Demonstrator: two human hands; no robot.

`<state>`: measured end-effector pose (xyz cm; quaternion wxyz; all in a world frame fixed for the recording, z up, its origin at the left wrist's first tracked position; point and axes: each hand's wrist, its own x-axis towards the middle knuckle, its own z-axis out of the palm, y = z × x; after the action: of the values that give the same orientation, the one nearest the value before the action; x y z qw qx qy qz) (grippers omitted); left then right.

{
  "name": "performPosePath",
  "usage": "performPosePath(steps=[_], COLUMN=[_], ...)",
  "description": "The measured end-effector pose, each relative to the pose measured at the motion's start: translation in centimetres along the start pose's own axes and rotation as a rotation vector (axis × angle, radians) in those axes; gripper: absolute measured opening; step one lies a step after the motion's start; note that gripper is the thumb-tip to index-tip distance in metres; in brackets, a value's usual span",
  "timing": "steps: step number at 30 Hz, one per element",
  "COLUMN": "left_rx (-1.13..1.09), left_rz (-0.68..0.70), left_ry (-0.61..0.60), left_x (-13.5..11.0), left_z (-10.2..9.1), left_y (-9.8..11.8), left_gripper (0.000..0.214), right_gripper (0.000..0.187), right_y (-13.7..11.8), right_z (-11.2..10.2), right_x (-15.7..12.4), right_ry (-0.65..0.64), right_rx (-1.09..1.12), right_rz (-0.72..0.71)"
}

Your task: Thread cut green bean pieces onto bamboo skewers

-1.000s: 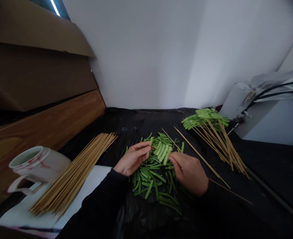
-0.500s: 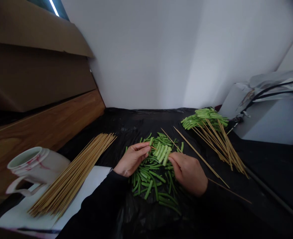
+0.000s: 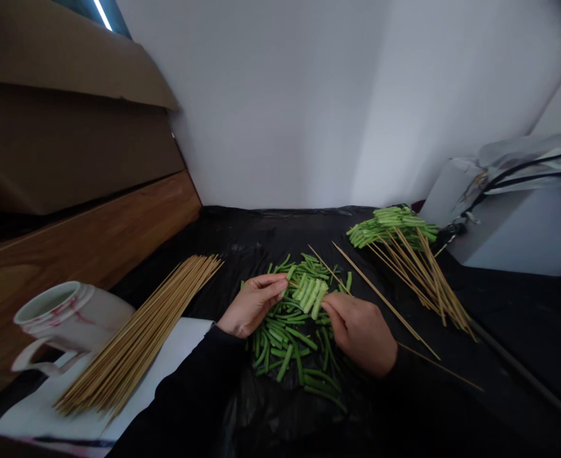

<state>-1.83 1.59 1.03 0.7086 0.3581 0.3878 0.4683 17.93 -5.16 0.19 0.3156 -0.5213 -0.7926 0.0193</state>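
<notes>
The left hand pinches one short green stem; the right hand grips a thin wooden skewer, mostly hidden, with pale-green cut stems at this hand's ten o'clock.

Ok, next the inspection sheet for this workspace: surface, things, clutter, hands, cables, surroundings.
Surface: black sheet, wrinkled.
Things: green stems scattered in the middle; stick bundle at left; loaded skewers piled far right.
Clutter: mug and paper at left; loose sticks at right.
Hands: left hand pinches a green piece; right hand grips the threaded row at its right end.
Cables: black cords, possibly straps, over the white box at right.
Surroundings: wall behind; cardboard box and wooden board at left.
</notes>
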Motion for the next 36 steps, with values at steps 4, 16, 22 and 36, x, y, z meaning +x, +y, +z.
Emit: performPosePath(steps=[4, 16, 22, 36], left_rx=[0.012, 0.048, 0.075, 0.105], left_rz=[-0.022, -0.06, -0.058, -0.077], left_ry=[-0.018, -0.036, -0.015, -0.038], left_x=[0.06, 0.18, 0.17, 0.02], left_z=[-0.07, -0.29, -0.21, -0.32], left_y=[-0.24, -0.64, -0.75, -0.55], left_gripper=[0.024, 0.023, 0.025, 0.026], right_gripper=[0.025, 0.024, 0.025, 0.026], right_y=[0.12, 0.13, 0.13, -0.08], right_z=[0.21, 0.45, 0.59, 0.55], right_x=[-0.1, -0.31, -0.31, -0.27], right_ry=[-0.005, -0.048, -0.047, -0.032], right_rx=[-0.011, -0.017, -0.016, 0.038], right_rz=[0.004, 0.011, 0.014, -0.004])
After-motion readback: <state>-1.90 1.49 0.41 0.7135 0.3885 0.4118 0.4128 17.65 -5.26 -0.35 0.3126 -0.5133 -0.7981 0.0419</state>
